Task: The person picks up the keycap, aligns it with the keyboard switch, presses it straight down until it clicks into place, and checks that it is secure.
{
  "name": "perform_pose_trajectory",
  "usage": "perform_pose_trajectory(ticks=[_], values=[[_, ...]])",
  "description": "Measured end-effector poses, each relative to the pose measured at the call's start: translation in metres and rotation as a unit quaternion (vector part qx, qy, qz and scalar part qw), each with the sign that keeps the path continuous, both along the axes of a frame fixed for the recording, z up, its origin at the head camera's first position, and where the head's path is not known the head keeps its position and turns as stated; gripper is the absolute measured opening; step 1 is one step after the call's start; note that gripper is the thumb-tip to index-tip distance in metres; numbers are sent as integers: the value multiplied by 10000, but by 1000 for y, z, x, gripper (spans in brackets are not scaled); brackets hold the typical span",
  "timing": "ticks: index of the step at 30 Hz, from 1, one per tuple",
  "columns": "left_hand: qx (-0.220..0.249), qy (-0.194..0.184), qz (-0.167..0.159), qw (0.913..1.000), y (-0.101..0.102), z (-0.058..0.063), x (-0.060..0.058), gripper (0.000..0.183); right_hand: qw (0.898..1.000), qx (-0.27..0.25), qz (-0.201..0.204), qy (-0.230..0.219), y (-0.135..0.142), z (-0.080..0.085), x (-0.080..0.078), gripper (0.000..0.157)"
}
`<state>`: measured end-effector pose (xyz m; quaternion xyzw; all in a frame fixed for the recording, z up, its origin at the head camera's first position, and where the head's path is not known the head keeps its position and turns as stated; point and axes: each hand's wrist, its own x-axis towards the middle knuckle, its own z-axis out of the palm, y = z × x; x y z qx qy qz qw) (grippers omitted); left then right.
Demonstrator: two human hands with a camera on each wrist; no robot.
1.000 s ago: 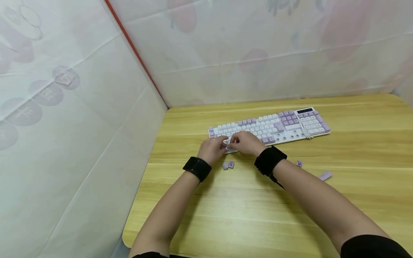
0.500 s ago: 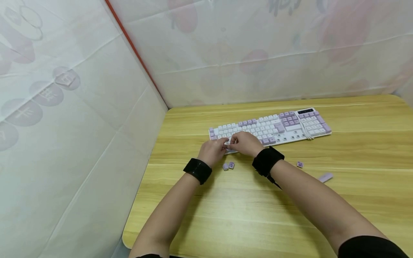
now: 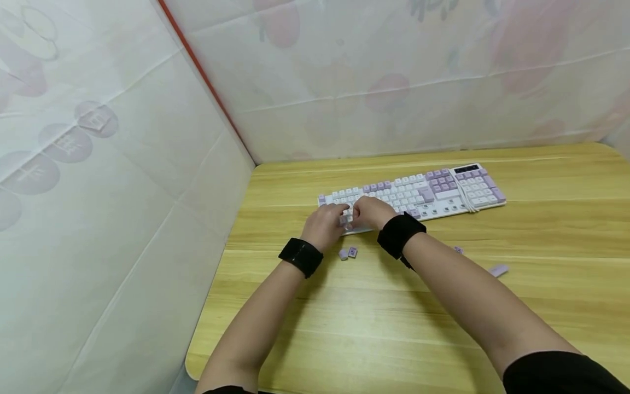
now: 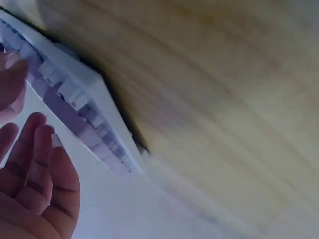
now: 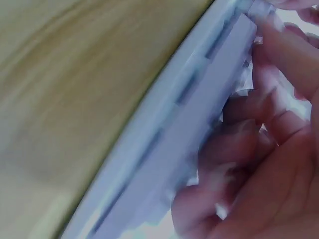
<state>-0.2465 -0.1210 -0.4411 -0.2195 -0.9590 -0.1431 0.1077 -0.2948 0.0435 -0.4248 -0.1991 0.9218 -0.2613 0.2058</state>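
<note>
A white-and-lavender keyboard [image 3: 406,195] lies at the back of the wooden table. At its front left corner, my left hand [image 3: 322,227] reaches in with thumb and index finger bent around a small pale lavender keycap [image 3: 343,220]. Just right of it is my right hand [image 3: 372,212], fingers curled down over the front rows. In the right wrist view the thumb [image 5: 291,52] is close to a lavender piece at the keyboard's end, blurred. The left wrist view shows the other left fingers [image 4: 55,179] loosely bent beside the keys. I cannot tell whether either hand grips a keycap.
Two loose keycaps [image 3: 353,252] lie in front of the keyboard. Farther right are a small purple keycap [image 3: 459,250] and a long lavender one [image 3: 499,270]. Bare switches [image 3: 435,210] show on the keyboard, and a white cable [image 3: 462,194] wraps its right part.
My right hand has shifted slightly left and its fingertips have drawn apart from the left ones. The left hand has hardly moved; the keyboard and loose keycaps stay put.
</note>
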Motion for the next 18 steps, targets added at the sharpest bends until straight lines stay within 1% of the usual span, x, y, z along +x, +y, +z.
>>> perform_pose_trajectory(ticks=[3,6,12,16,18], values=[[185,-226,99,9995,-3,0,0,45,9999,162,-22,-16,0,0,-1,18],[291,-350,182,9988,-5,-1,1,43,9998,188,-41,-38,0,-1,-1,20],[367,-502,315,9976,-6,3,5,27,9999,126,-86,46,2,-3,1,23],[420,-707,373,9959,-7,5,11,18,9998,42,-117,160,3,-6,6,25],[471,-808,377,9949,-9,5,13,16,9996,36,-62,277,3,-7,10,24]])
